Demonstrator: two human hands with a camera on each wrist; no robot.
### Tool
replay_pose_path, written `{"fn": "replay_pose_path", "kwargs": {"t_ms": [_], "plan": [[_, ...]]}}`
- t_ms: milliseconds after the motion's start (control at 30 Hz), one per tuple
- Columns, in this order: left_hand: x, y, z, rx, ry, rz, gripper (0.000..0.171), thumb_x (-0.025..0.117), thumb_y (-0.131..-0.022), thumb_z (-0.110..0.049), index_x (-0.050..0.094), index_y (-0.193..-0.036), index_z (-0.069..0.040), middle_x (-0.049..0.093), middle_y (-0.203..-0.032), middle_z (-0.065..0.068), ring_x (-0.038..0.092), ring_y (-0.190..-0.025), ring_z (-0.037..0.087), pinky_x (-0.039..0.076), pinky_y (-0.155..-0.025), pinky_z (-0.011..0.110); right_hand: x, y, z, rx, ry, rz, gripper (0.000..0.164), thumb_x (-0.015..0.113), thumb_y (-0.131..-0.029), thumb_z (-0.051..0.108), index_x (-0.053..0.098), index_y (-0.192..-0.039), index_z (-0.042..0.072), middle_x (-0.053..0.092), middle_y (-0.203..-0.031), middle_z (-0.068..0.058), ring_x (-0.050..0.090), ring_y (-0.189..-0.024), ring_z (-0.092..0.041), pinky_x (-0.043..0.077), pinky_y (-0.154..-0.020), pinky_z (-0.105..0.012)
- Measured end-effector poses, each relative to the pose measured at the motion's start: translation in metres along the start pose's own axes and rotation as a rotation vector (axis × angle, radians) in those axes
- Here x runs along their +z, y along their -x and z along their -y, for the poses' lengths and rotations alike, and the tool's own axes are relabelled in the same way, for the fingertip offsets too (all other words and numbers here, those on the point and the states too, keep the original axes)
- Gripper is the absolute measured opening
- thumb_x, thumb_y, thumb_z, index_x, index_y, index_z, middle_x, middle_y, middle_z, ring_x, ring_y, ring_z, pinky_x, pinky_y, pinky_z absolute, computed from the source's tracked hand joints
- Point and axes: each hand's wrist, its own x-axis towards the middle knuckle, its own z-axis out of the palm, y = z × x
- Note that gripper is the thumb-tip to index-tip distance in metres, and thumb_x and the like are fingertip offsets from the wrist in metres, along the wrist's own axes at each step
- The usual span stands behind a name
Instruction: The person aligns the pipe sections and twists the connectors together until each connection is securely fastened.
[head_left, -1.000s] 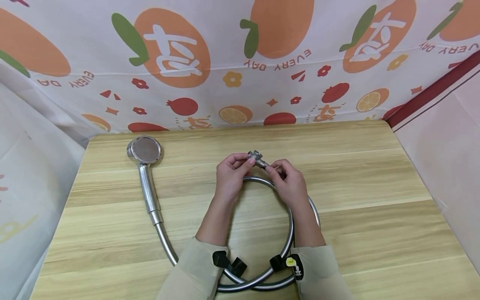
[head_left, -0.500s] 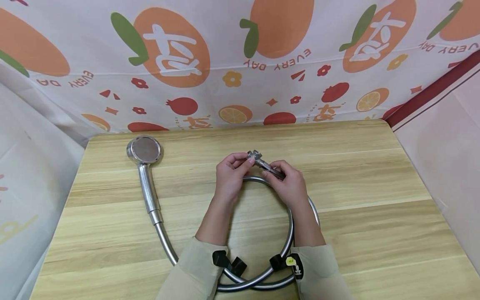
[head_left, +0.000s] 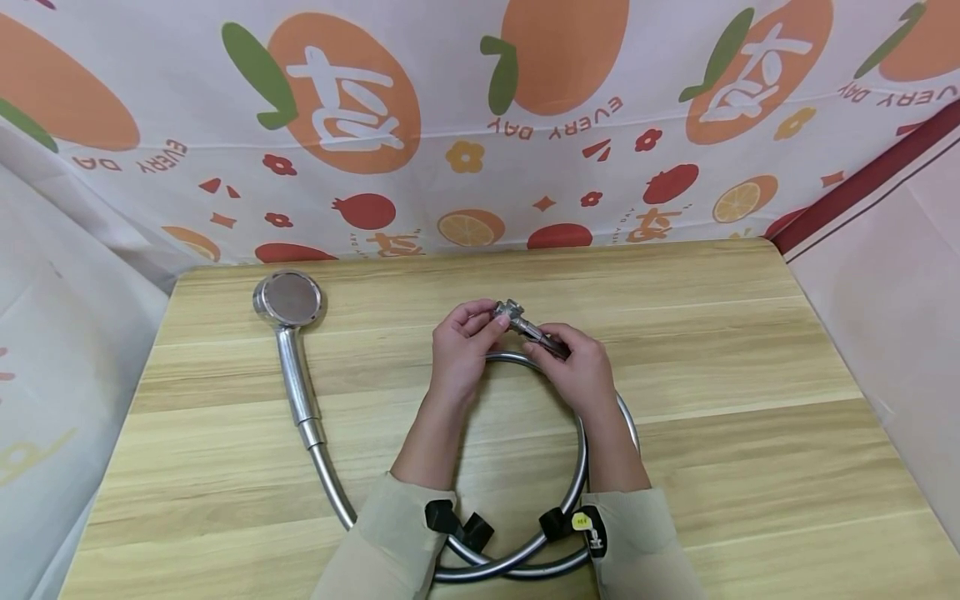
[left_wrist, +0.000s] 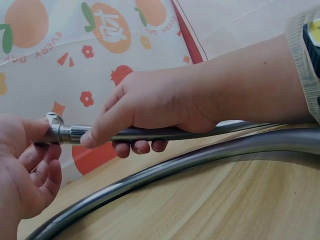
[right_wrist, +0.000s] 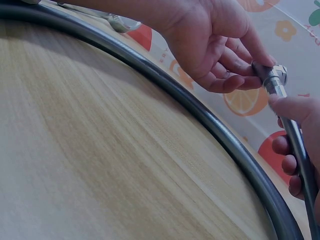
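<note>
My left hand [head_left: 459, 348] pinches a small silvery metal pipe fitting [head_left: 510, 311] between thumb and fingers. My right hand [head_left: 580, 364] grips the end of a metal shower hose [head_left: 584, 467], its thumb near the nut that meets the fitting. In the left wrist view the hose end and fitting [left_wrist: 53, 131] line up and join, the right fingers curling under the hose. The right wrist view shows the fitting [right_wrist: 278, 75] at the tip of the tilted hose end. A chrome handheld shower head [head_left: 291, 304] lies at the left, joined to the hose.
The hose loops under both forearms on the wooden table [head_left: 750, 375]. Black wrist straps with a camera mount [head_left: 477, 532] sit over the sleeves close to the hose. A fruit-print cloth [head_left: 420, 200] hangs along the table's back edge, with white cloth [head_left: 67, 333] at the left.
My right fingers have shifted back along the hose, away from the fitting, baring more of the nut and hose end. The left hand keeps its hold, its upper fingers slightly raised.
</note>
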Motion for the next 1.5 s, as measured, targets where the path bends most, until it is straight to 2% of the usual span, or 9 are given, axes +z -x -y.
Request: {"fn": "replay_pose_path", "kwargs": {"t_ms": [200, 400, 667, 867, 1033, 1233, 1367, 1500], "plan": [[-0.0011, 0.0002, -0.0007, -0.011, -0.028, 0.006, 0.042, 0.075, -0.085, -0.003, 0.062, -0.125, 0.001, 0.076, -0.097, 0.0, 0.069, -0.079, 0.005, 0.053, -0.062, 0.022, -0.0006, -0.0003, 0.0015, 0.012, -0.017, 0.007, 0.026, 0.08, -0.083, 0.031, 0.073, -0.102, 0.014, 0.07, -0.081, 0.0, 0.06, -0.073, -0.016, 0.051, -0.066, -0.033], [-0.0016, 0.0002, -0.0008, -0.012, -0.027, 0.011, 0.039, 0.075, -0.086, -0.004, 0.064, -0.123, 0.003, 0.075, -0.098, 0.001, 0.069, -0.081, 0.005, 0.055, -0.063, 0.022, -0.0006, -0.0006, 0.0006, -0.001, -0.015, 0.008, 0.026, 0.077, -0.086, 0.034, 0.074, -0.103, 0.015, 0.072, -0.089, 0.0, 0.063, -0.079, -0.015, 0.054, -0.071, -0.035], [-0.0013, 0.0005, -0.0008, -0.015, -0.024, 0.003, 0.038, 0.075, -0.085, -0.004, 0.065, -0.121, 0.002, 0.075, -0.096, -0.001, 0.068, -0.081, 0.006, 0.054, -0.062, 0.022, 0.0001, -0.0002, -0.001, -0.024, 0.002, 0.013, 0.034, 0.066, -0.093, 0.043, 0.075, -0.107, 0.013, 0.073, -0.099, -0.002, 0.068, -0.089, -0.015, 0.057, -0.079, -0.037], [-0.0007, 0.0013, -0.0012, -0.019, -0.023, 0.006, 0.036, 0.076, -0.085, -0.004, 0.066, -0.12, 0.0, 0.075, -0.096, -0.001, 0.069, -0.081, 0.006, 0.054, -0.063, 0.022, -0.0005, 0.0, -0.0012, 0.006, -0.012, 0.003, 0.041, 0.059, -0.096, 0.046, 0.072, -0.116, 0.013, 0.07, -0.087, -0.001, 0.062, -0.076, -0.016, 0.052, -0.067, -0.034], [-0.0005, 0.0015, -0.0014, -0.018, -0.023, 0.009, 0.035, 0.075, -0.085, -0.004, 0.067, -0.119, -0.001, 0.075, -0.097, 0.001, 0.068, -0.081, 0.006, 0.054, -0.063, 0.022, -0.0012, 0.0003, -0.0005, 0.008, -0.002, 0.005, 0.041, 0.069, -0.09, 0.044, 0.069, -0.119, 0.014, 0.063, -0.079, 0.0, 0.054, -0.067, -0.016, 0.046, -0.06, -0.03], [-0.0009, 0.0011, -0.0008, -0.015, -0.016, 0.012, 0.036, 0.075, -0.085, -0.003, 0.066, -0.12, 0.0, 0.075, -0.096, 0.0, 0.068, -0.082, 0.006, 0.054, -0.062, 0.021, -0.0018, 0.001, 0.0016, 0.025, -0.012, 0.012, 0.042, 0.082, -0.08, 0.036, 0.066, -0.114, 0.017, 0.064, -0.078, 0.001, 0.055, -0.066, -0.016, 0.047, -0.06, -0.03], [-0.0005, 0.0012, -0.0013, -0.016, -0.015, 0.012, 0.037, 0.076, -0.085, -0.003, 0.066, -0.12, 0.001, 0.075, -0.096, 0.0, 0.068, -0.082, 0.005, 0.054, -0.062, 0.021, -0.0013, 0.0009, 0.0011, 0.026, -0.011, -0.002, 0.033, 0.082, -0.081, 0.031, 0.065, -0.105, 0.017, 0.062, -0.075, 0.001, 0.055, -0.066, -0.016, 0.046, -0.06, -0.03], [-0.0002, 0.001, -0.0017, -0.018, -0.021, 0.01, 0.037, 0.076, -0.085, -0.004, 0.065, -0.12, 0.002, 0.074, -0.096, 0.0, 0.068, -0.082, 0.005, 0.054, -0.062, 0.022, -0.001, 0.0003, 0.0008, 0.023, 0.0, -0.008, 0.025, 0.078, -0.085, 0.033, 0.067, -0.102, 0.016, 0.062, -0.074, 0.0, 0.054, -0.067, -0.016, 0.046, -0.06, -0.031]]}}
